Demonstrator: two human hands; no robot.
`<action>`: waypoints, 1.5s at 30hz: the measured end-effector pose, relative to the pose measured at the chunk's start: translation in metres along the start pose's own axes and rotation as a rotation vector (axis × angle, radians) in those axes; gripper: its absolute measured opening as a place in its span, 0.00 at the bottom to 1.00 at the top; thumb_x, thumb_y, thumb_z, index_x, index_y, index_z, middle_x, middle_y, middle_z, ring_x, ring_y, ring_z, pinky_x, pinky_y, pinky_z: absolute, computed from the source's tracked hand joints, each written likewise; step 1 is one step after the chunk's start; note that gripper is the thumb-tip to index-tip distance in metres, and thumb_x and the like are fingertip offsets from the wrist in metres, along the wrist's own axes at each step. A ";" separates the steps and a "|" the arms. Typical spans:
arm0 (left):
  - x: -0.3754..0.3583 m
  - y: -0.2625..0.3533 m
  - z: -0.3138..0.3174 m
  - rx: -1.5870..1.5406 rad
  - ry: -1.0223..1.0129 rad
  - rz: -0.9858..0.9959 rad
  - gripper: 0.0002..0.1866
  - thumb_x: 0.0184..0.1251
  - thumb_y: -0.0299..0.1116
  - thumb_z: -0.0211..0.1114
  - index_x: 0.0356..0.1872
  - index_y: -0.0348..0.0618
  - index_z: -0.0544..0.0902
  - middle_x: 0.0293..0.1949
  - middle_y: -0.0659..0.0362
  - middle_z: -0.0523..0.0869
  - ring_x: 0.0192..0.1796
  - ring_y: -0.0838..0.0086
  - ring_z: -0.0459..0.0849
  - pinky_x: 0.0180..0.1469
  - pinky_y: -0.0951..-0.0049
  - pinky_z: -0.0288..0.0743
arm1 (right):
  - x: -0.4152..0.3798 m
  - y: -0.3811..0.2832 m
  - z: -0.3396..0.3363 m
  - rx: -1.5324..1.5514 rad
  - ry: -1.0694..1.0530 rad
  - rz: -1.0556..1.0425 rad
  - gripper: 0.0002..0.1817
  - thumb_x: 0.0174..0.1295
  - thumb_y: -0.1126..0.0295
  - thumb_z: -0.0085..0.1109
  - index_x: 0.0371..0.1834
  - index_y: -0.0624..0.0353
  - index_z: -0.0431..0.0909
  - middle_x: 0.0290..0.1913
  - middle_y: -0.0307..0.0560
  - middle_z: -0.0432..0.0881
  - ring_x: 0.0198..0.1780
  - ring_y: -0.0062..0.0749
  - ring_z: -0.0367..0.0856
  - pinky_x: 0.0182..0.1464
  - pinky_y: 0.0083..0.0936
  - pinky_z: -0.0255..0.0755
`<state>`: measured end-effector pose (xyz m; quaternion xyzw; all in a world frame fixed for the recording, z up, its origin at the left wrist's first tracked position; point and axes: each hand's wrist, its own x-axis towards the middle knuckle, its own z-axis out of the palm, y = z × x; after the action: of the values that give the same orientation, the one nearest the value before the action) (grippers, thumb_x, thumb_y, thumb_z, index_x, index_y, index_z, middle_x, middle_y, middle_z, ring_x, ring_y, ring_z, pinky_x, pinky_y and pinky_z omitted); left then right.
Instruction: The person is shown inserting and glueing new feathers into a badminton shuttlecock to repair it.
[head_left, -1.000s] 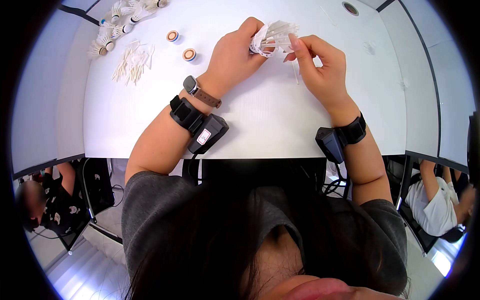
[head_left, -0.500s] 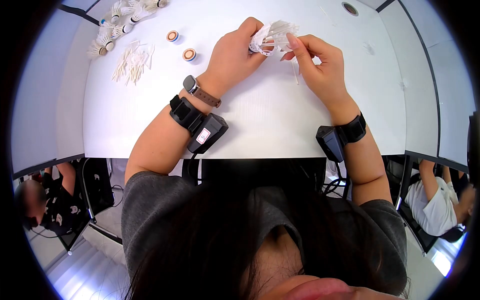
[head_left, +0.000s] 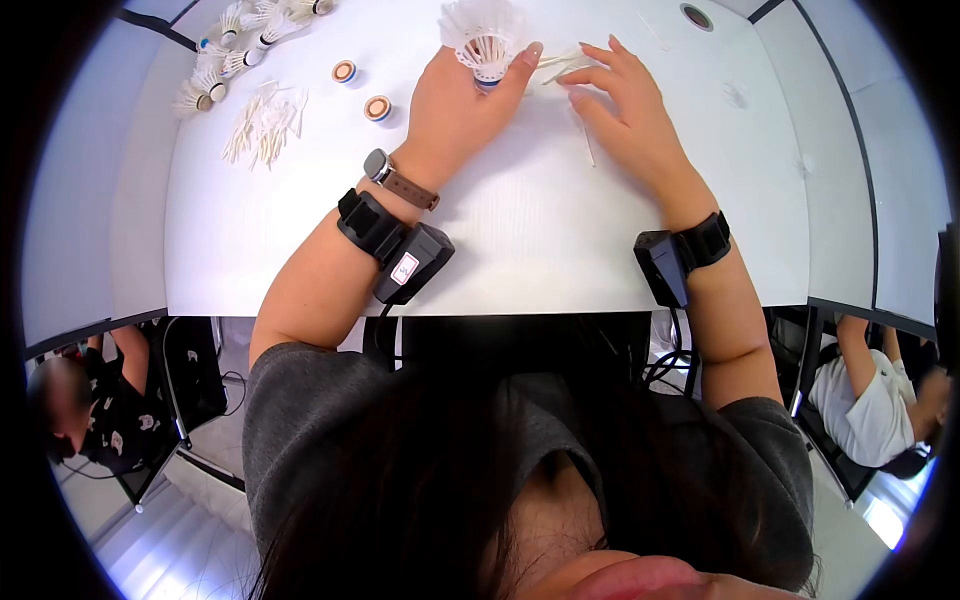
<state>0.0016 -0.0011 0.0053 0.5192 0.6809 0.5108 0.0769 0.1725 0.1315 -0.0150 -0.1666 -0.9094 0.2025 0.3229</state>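
My left hand (head_left: 457, 112) is wrapped round the base of a white shuttlecock (head_left: 487, 45), whose open skirt points up and away from me. Thin pale sticks (head_left: 560, 66) lie on the table between my two hands. My right hand (head_left: 628, 120) has its fingers spread and apart, with its fingertips beside those sticks and nothing gripped. One more thin stick (head_left: 589, 147) lies just left of my right hand. To the left of my left hand are two small round corks (head_left: 377, 108) (head_left: 344, 71) with blue-and-white sides.
Several shuttlecocks (head_left: 240, 62) lie at the table's back left, near a pile of pale sticks (head_left: 266, 125). A round hole (head_left: 698, 16) is at the back right of the white table (head_left: 540, 250). Panels flank it, with a person beyond each side.
My left hand has moved left with the shuttlecock and tilted its skirt upward. My right hand has come away from the skirt and spread its fingers, and sticks now show on the table.
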 end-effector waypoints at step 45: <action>0.002 -0.017 0.003 -0.177 -0.028 -0.069 0.18 0.73 0.42 0.67 0.52 0.38 0.85 0.43 0.59 0.90 0.44 0.78 0.85 0.48 0.75 0.78 | 0.008 -0.007 0.000 0.824 0.012 0.383 0.10 0.71 0.73 0.61 0.52 0.64 0.84 0.46 0.44 0.89 0.48 0.20 0.85 0.52 0.17 0.78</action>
<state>-0.0073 0.0032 -0.0085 0.4938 0.6494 0.5587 0.1494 0.1655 0.1287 -0.0074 -0.1905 -0.7037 0.6028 0.3242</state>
